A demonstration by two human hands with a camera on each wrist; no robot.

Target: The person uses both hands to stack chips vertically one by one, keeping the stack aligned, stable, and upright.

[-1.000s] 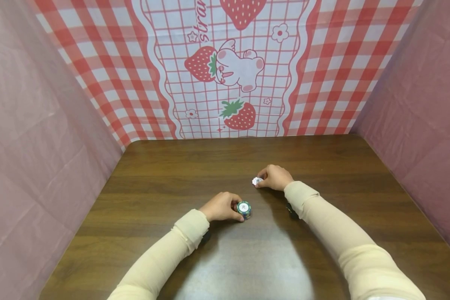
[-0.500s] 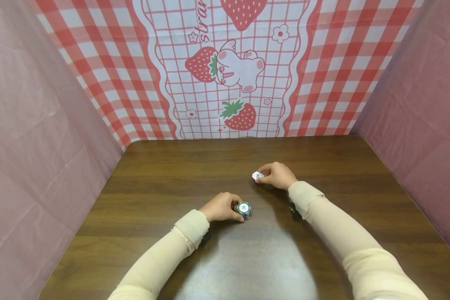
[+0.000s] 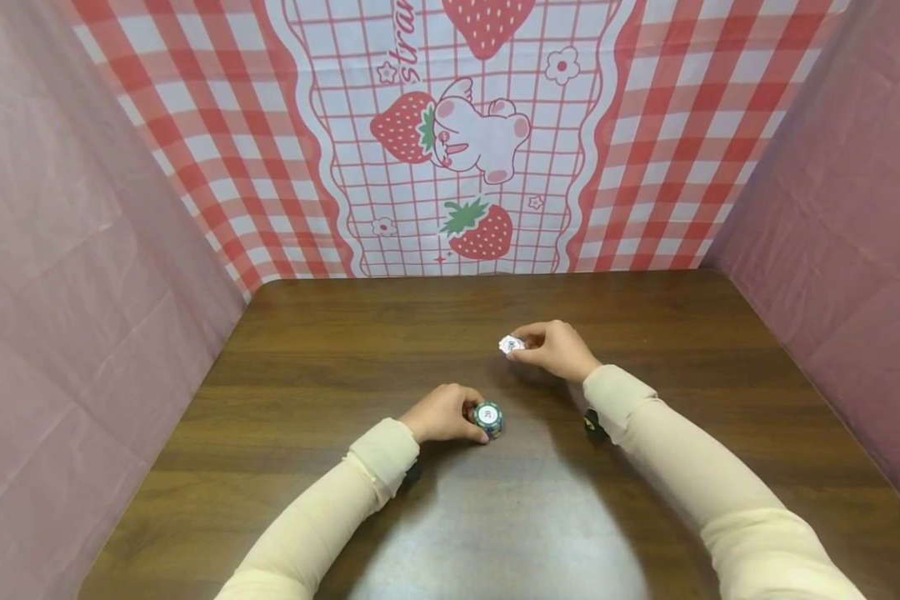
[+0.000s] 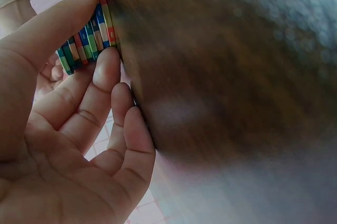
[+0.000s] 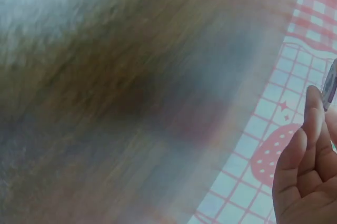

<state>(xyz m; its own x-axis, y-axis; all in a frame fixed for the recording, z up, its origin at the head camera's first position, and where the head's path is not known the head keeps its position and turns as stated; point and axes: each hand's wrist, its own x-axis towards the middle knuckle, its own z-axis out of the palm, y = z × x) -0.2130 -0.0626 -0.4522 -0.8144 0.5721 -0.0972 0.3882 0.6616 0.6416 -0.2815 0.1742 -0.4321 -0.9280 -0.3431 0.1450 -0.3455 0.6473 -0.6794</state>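
Note:
Near the middle of the table, my left hand [image 3: 444,412] holds a stack of poker chips [image 3: 488,419] between thumb and fingers. The top chip is green and white with a number on it. In the left wrist view the chip stack [image 4: 87,39] shows its striped edges in green, red, blue and yellow, with the thumb on one side and fingertips on the other. Farther back and to the right, my right hand [image 3: 558,348] pinches a whitish poker chip [image 3: 512,345] above the table. The right wrist view catches only the edge of that chip [image 5: 330,87]; whether it is a single chip I cannot tell.
The brown wooden table [image 3: 330,358] reaches back to a red-and-white checked strawberry cloth [image 3: 480,150]. Pink cloth walls [image 3: 82,292] stand along both sides. A dark wrist device [image 3: 594,425] shows under the right sleeve.
My right hand has moved slightly back and up with the whitish chip, which now shows more of its face. The left hand and the stack have stayed in place.

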